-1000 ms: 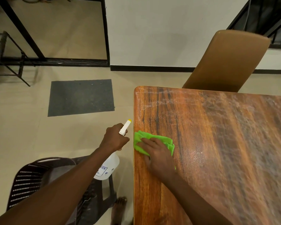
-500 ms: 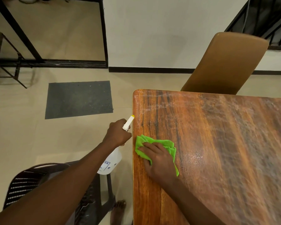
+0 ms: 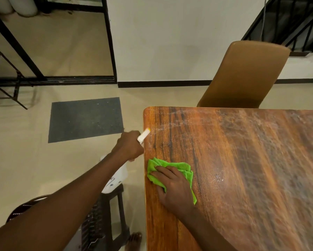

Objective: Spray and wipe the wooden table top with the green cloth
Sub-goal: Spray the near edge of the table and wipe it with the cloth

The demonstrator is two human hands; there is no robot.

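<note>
Fingers of left hand [image 3: 129, 146] curl round white spray bottle [image 3: 115, 176]; right hand [image 3: 173, 189] presses green cloth [image 3: 181, 166], fingers straight

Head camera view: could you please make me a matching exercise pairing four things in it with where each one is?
Things:
1. green cloth
2. spray bottle
3. tan chair
4. grey mat

Places:
A. on the floor, left of the table
B. under the right hand, by the table's left edge
C. behind the table's far edge
D. gripped in the left hand

Pairs: 1-B, 2-D, 3-C, 4-A.
</note>
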